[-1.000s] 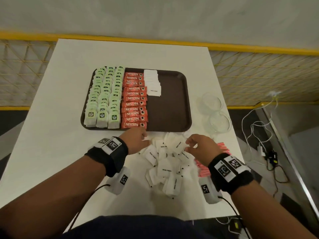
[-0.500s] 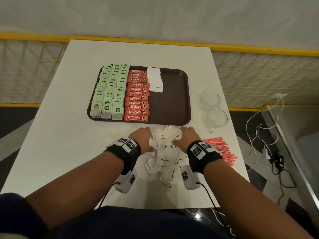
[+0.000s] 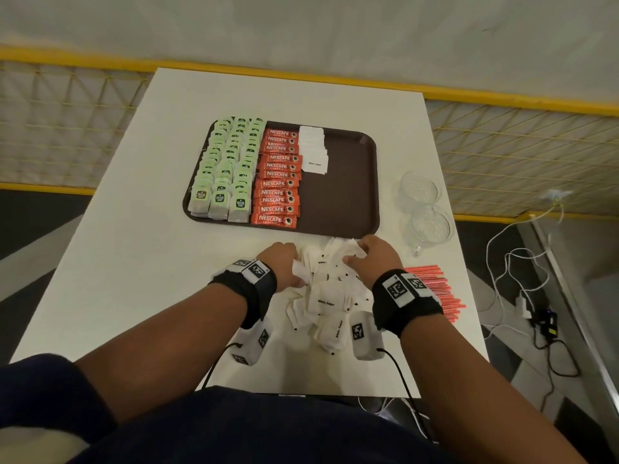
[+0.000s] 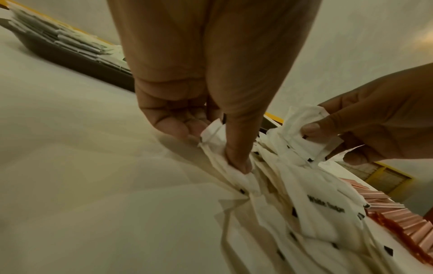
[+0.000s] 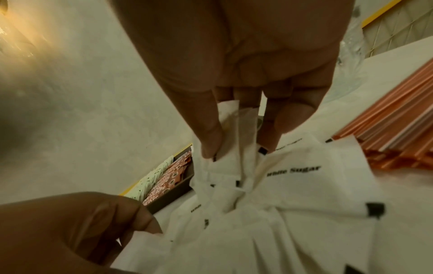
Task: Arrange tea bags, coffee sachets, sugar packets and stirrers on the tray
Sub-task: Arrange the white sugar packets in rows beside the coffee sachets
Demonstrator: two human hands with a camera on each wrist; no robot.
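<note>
A brown tray [image 3: 348,202] holds rows of green tea bags [image 3: 227,169], red coffee sachets [image 3: 278,182] and a short column of white sugar packets [image 3: 313,149]. In front of it lies a loose heap of white sugar packets [image 3: 326,301] [image 4: 323,204] [image 5: 293,185]. My left hand [image 3: 284,266] [image 4: 211,140] pinches packets at the heap's left side. My right hand [image 3: 371,259] [image 5: 239,146] pinches several packets at the heap's far right. Red stirrers [image 3: 435,289] [image 5: 389,129] lie right of the heap.
Two clear glass cups [image 3: 425,209] stand right of the tray, near the table's right edge. White cables [image 3: 522,262] and a power strip lie on the floor beyond. A yellow railing [image 3: 301,72] runs behind the white table [image 3: 134,262].
Both hands have closed in on the sugar heap from its sides and now pinch packets. The view has pulled back and tilted.
</note>
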